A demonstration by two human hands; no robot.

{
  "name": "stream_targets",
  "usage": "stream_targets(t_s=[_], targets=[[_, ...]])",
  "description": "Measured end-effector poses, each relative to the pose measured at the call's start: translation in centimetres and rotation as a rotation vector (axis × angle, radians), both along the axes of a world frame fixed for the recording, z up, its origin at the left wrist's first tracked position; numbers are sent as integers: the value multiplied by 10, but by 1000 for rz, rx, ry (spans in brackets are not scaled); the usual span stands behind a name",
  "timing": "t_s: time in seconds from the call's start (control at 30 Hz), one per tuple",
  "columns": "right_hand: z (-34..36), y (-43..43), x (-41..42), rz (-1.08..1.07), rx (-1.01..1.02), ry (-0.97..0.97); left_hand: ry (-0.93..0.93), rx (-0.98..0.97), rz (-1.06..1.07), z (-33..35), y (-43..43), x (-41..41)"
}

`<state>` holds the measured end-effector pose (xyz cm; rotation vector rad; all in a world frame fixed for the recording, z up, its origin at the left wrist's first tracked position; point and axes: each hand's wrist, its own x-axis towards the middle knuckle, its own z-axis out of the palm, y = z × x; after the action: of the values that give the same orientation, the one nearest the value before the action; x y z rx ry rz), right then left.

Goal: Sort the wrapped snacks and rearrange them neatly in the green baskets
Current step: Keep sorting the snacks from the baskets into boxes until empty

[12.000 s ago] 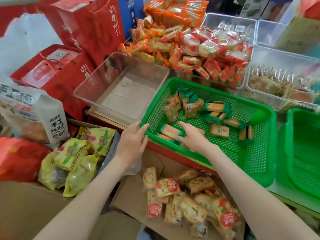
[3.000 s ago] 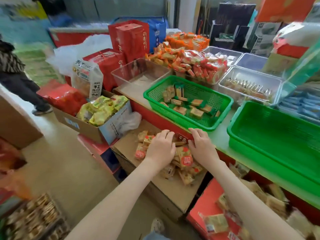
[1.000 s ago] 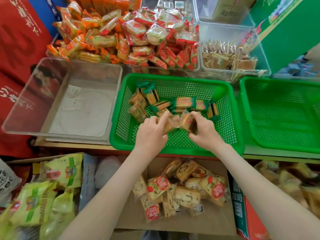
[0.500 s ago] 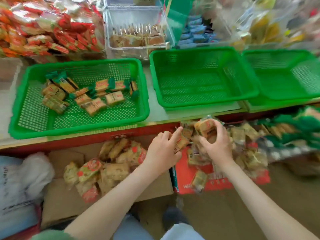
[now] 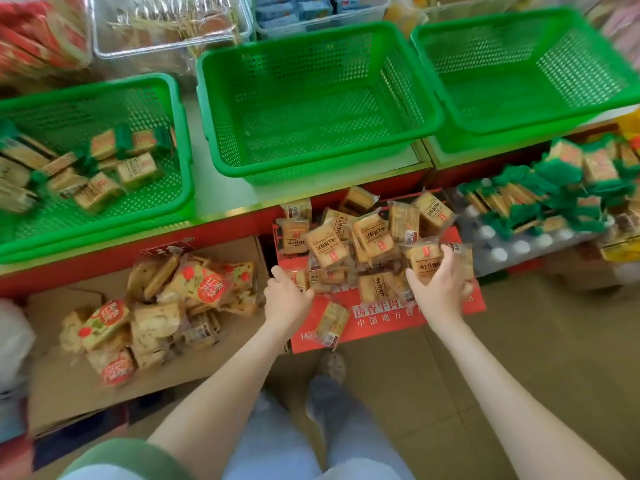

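Three green baskets stand on the shelf: the left basket (image 5: 187, 188) holds several tan snacks with green wrapper ends, the middle basket (image 5: 311, 174) and the right basket (image 5: 519, 133) hold nothing. Below the shelf a pile of tan wrapped snacks (image 5: 367, 237) lies on a red box (image 5: 381, 320). My right hand (image 5: 438, 284) grips one tan snack pack (image 5: 424, 259) at the pile's right side. My left hand (image 5: 287, 299) rests at the pile's left edge, fingers relaxed; whether it holds a pack is unclear.
A cardboard box (image 5: 69, 386) at lower left carries snacks with red round labels (image 5: 204, 285). At right lies a heap of green-ended snacks (image 5: 561, 188). Clear bins (image 5: 166, 26) with other snacks stand behind the baskets. My legs and shoe (image 5: 332, 365) are below.
The view has shifted right and closer to the tan snack pile. My right hand has lowered onto the pile's right side; my left hand has opened beside it.
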<state>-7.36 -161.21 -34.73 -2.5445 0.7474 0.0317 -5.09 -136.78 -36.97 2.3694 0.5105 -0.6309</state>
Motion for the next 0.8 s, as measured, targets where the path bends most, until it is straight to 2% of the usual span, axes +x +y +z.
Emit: stream_targets(t_s=[0.13, 0.27, 0.37, 0.43, 0.57, 0.67, 0.8], targets=[[-16, -5, 16, 4, 36, 75, 193, -95, -82, -10, -6, -4], [-18, -6, 22, 58, -66, 182, 277, -111, -239, -5, 0, -7], [-14, -2, 23, 132, -37, 197, 289, -142, -291, -5, 6, -5], [-13, 2, 23, 148, 9, 182, 265, -161, -280, -3, 7, -4], [-9, 8, 20, 154, -37, 124, 144, -92, -306, 4, 8, -2], [3, 22, 23, 177, -61, -21, 55, -47, -365, 16, 12, 0], [24, 60, 40, 327, -31, -248, -141, -16, -466, 48, 27, 7]])
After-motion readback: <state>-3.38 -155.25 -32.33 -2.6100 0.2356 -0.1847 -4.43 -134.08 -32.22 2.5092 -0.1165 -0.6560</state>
